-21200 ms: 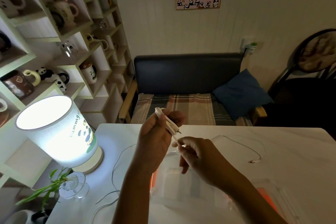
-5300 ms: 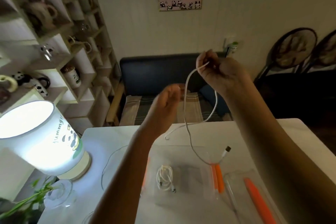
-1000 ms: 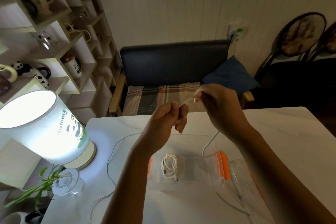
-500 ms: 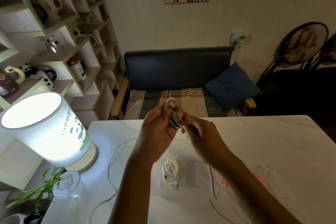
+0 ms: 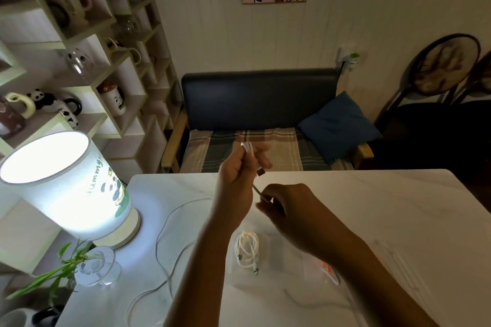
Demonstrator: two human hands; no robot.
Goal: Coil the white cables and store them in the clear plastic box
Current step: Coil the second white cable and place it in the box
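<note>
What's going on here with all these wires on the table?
A person is winding up white cables. The left hand grips a folded bundle of cable, and the right hand pinches its loose end. One coiled cable already lies in the clear plastic box. Another loose cable lies on the table near the lamp.

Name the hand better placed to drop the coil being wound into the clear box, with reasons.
Left, probably. The left hand grips the bundled white cable above the clear plastic box; the right hand pinches only the loose tail end.
</note>
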